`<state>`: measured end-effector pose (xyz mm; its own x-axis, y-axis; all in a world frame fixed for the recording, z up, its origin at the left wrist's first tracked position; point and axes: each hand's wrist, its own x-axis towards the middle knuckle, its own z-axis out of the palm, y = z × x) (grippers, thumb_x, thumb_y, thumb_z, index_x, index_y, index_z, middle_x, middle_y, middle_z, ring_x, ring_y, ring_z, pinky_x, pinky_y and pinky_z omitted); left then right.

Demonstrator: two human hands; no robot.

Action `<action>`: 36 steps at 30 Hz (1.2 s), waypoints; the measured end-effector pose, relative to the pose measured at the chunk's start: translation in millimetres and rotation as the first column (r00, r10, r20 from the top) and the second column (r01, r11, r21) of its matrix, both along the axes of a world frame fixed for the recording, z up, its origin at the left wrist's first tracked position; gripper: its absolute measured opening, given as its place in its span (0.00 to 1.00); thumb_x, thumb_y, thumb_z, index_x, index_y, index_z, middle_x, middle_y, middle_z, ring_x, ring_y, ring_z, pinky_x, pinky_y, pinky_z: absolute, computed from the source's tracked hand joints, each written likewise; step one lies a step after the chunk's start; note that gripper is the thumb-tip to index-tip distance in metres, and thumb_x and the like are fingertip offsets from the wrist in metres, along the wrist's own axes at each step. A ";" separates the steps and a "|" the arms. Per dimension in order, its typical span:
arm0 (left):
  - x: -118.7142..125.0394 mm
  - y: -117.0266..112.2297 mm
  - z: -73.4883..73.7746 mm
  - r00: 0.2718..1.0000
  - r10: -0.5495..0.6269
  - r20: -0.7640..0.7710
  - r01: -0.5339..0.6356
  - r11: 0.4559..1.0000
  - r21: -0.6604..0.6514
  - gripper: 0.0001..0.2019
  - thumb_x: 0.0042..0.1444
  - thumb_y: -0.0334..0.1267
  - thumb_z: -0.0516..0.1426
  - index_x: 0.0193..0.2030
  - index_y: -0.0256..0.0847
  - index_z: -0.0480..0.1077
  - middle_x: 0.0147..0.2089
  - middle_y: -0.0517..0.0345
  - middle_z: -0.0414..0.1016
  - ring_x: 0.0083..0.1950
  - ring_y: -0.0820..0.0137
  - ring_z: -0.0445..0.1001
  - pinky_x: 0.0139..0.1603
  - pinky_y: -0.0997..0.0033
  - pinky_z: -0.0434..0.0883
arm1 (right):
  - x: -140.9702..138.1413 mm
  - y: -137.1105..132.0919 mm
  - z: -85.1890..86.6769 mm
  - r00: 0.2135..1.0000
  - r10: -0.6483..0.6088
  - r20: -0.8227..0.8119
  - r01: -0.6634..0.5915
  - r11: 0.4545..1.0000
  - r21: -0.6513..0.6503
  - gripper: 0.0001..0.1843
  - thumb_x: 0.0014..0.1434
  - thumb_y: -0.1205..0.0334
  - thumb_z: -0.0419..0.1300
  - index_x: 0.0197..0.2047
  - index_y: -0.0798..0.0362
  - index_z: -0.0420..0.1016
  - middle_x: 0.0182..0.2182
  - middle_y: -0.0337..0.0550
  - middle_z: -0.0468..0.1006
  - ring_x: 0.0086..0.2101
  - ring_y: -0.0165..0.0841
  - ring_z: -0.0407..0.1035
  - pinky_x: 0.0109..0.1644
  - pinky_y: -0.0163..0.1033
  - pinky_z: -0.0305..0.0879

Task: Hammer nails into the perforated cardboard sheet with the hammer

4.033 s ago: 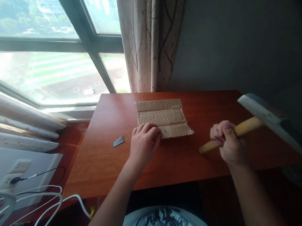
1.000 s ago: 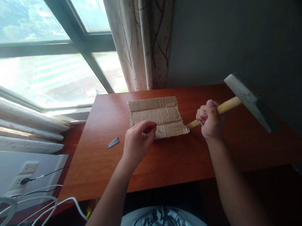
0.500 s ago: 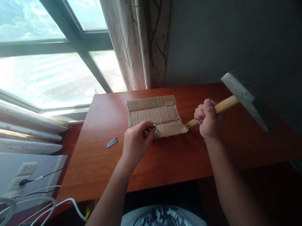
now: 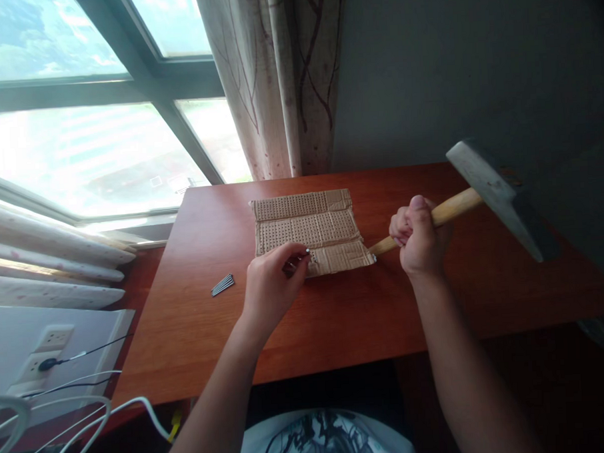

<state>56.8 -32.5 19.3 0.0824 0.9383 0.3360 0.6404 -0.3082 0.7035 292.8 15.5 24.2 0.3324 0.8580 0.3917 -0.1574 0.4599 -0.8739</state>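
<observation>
Head view. Left hand [image 4: 274,281]: thumb and forefinger pinched on a nail [image 4: 308,251], bright head showing, shank hidden by fingers; positioned at the near edge of the cardboard sheet. Right hand [image 4: 416,238]: fist closed round the wooden handle of a hammer [image 4: 490,181], steel head out to the right; whether the handle's butt touches the cardboard cannot be told. Cardboard sheet [image 4: 302,230]: one, creased into bands, rows of small holes, lying on the tabletop. Spare nails [image 4: 222,285]: one bunch, side by side, left of the left hand. Tabletop [image 4: 336,325]: reddish-brown wood, beside a window [image 4: 79,156].
</observation>
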 end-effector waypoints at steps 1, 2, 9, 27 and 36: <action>0.2 -0.1 0.3 1.000 -0.002 0.003 0.002 1.000 -0.001 0.02 0.58 0.33 0.61 0.37 0.42 0.76 0.31 0.62 0.80 0.30 0.73 0.78 0.32 0.76 0.72 | -0.2 -0.1 0.1 1.000 -0.002 0.005 0.002 1.000 -0.005 0.30 0.63 0.49 0.62 0.18 0.49 0.50 0.13 0.28 0.48 0.13 0.22 0.44 0.16 0.35 0.37; 0.3 -0.2 0.4 1.000 -0.002 0.005 0.002 1.000 -0.001 0.02 0.58 0.33 0.61 0.37 0.42 0.76 0.31 0.62 0.80 0.30 0.73 0.78 0.32 0.76 0.72 | -0.3 -0.2 0.2 1.000 -0.005 0.012 0.005 1.000 -0.012 0.31 0.63 0.48 0.62 0.18 0.49 0.50 0.13 0.28 0.48 0.13 0.22 0.44 0.16 0.35 0.37; 0.7 -0.6 -1.3 1.000 0.003 -0.013 -0.003 1.000 0.030 0.02 0.58 0.33 0.61 0.37 0.42 0.76 0.31 0.62 0.81 0.29 0.73 0.78 0.32 0.76 0.73 | -0.9 -0.7 0.1 0.999 -0.013 0.049 0.014 1.000 -0.012 0.31 0.63 0.46 0.62 0.19 0.49 0.49 0.13 0.28 0.48 0.13 0.22 0.45 0.16 0.34 0.38; 3.6 -2.5 -3.4 1.000 0.018 -0.014 -0.017 0.995 0.098 0.03 0.59 0.33 0.60 0.37 0.43 0.77 0.33 0.61 0.83 0.31 0.73 0.79 0.34 0.76 0.73 | 1.1 -1.2 -0.1 1.000 -0.012 0.023 0.012 1.000 -0.003 0.30 0.62 0.48 0.62 0.18 0.49 0.50 0.13 0.29 0.48 0.13 0.23 0.44 0.16 0.36 0.37; 3.9 -2.2 -3.2 0.999 0.016 -0.035 -0.012 0.994 0.105 0.04 0.59 0.32 0.60 0.37 0.43 0.77 0.33 0.61 0.82 0.30 0.73 0.79 0.32 0.77 0.73 | 1.3 -1.0 -0.8 0.999 -0.022 0.041 0.022 1.000 -0.010 0.31 0.62 0.46 0.62 0.19 0.49 0.49 0.13 0.28 0.47 0.13 0.23 0.43 0.15 0.36 0.37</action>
<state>60.7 -34.7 16.0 0.0832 0.8991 0.4297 0.6694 -0.3699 0.6443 294.2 14.5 23.4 0.3353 0.8548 0.3961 -0.1116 0.4535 -0.8842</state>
